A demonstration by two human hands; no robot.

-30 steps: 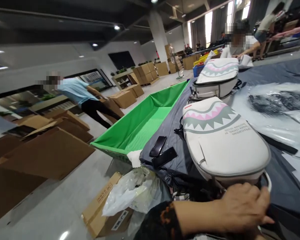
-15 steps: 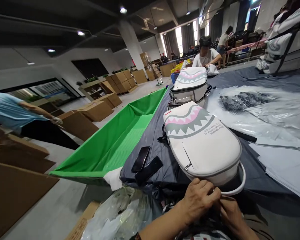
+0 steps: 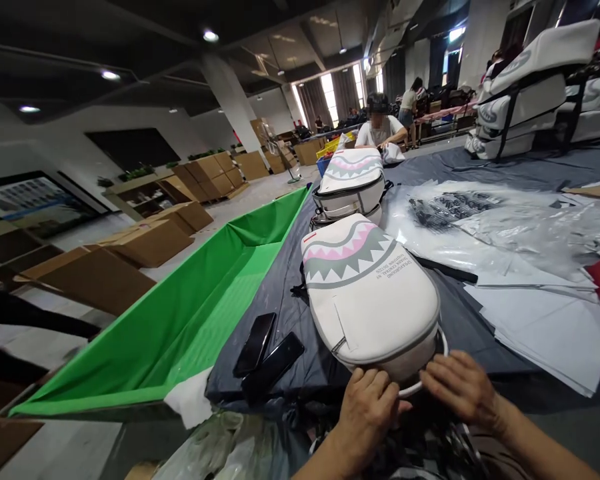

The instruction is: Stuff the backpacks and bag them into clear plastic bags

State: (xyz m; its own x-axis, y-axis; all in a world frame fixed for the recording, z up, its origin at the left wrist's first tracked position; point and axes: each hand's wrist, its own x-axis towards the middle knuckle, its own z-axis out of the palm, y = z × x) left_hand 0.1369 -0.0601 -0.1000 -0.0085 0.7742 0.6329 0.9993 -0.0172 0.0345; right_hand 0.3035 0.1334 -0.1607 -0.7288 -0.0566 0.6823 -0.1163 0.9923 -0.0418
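A white backpack [image 3: 375,307] with a pink and grey shark-tooth print lies on the dark cloth-covered table. Its white loop handle [image 3: 444,340] sticks out at the end nearest me. My left hand [image 3: 367,413] is closed at the backpack's near edge, by one end of the loop; its fingertips are partly hidden. Round the right part of the handle, my right hand [image 3: 463,390] has its fingers curled. Behind this bag, a second white backpack [image 3: 353,173] with the same print rests on another bag.
Two dark phones [image 3: 255,343] lie left of the bag. Beyond the table's left edge stands a long green fabric bin [image 3: 220,287]. Clear plastic bags [image 3: 510,227] and white paper sheets [image 3: 535,327] cover the right. Stacked white bags [image 3: 525,100] and a co-worker [image 3: 380,127] are farther back.
My hands, close together on the handle before, are now apart: the right has moved to the handle's right side, the left slightly left. The view has swung right.
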